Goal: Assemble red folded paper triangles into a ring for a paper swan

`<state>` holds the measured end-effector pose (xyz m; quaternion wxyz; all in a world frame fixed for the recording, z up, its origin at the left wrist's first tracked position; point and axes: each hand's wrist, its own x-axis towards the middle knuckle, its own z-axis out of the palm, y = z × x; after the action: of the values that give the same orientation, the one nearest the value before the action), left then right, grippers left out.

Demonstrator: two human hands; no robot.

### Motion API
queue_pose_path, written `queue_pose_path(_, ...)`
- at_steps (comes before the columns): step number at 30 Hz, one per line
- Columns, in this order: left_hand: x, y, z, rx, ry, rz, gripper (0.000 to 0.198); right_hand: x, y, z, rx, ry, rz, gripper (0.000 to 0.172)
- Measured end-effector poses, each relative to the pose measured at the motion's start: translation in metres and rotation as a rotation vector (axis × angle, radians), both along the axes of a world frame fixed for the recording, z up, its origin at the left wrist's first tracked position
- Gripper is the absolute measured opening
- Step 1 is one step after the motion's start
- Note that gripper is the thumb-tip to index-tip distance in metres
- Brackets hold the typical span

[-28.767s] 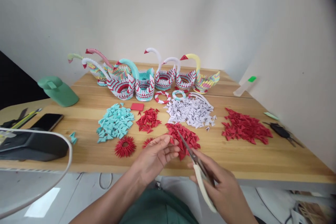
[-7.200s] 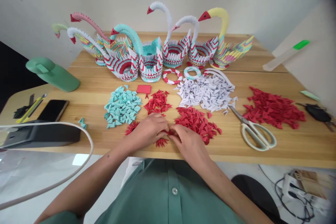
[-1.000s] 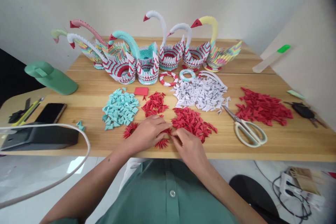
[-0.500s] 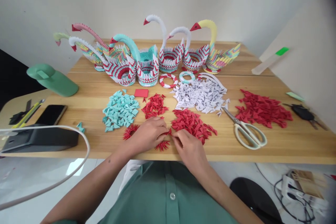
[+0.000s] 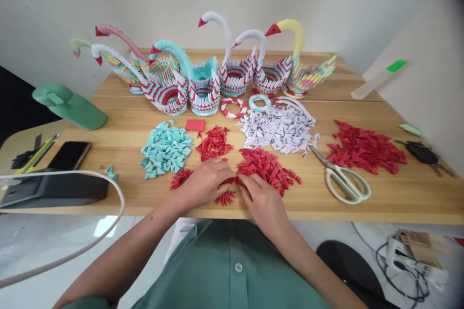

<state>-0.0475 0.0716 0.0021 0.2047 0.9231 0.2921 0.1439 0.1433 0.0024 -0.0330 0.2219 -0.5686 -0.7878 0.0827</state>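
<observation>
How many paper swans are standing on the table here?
7, along the table's far side, left to right: green-necked swan, pink-necked swan, striped-necked swan, teal swan, taller white-necked swan, shorter white-necked swan, yellow-necked swan. The left three overlap, so another may be hidden.

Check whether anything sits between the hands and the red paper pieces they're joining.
Nothing visible does: the left hand and right hand both grip the red pieces; the scissors lie apart to the right.

The tabletop [image 5: 362, 203] is smooth pale wood. The swans [image 5: 203, 91] and red pieces [image 5: 268, 166] are matt folded paper. The scissors [image 5: 340, 178] have shiny metal blades.
</observation>
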Motion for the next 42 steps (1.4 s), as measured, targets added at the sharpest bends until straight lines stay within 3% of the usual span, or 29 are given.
queue_pose_path(10, 0.000, -0.001, -0.002, 0.004, 0.012, 0.014, 0.020, 0.002, 0.002, 0.004, -0.089, -0.081, 0.020, 0.030)
queue_pose_path(19, 0.002, 0.000, 0.000, -0.032, 0.015, 0.014, 0.012, 0.000, 0.005, 0.018, -0.230, -0.250, 0.039, 0.041)
queue_pose_path(26, 0.002, 0.001, -0.004, -0.019, -0.018, 0.007, 0.009, -0.001, 0.008, 0.024, -0.311, -0.223, 0.040, 0.035)
queue_pose_path(42, 0.000, 0.003, -0.008, 0.006, -0.041, 0.010, 0.017, 0.008, -0.001, 0.007, 0.029, 0.043, 0.070, 0.021)
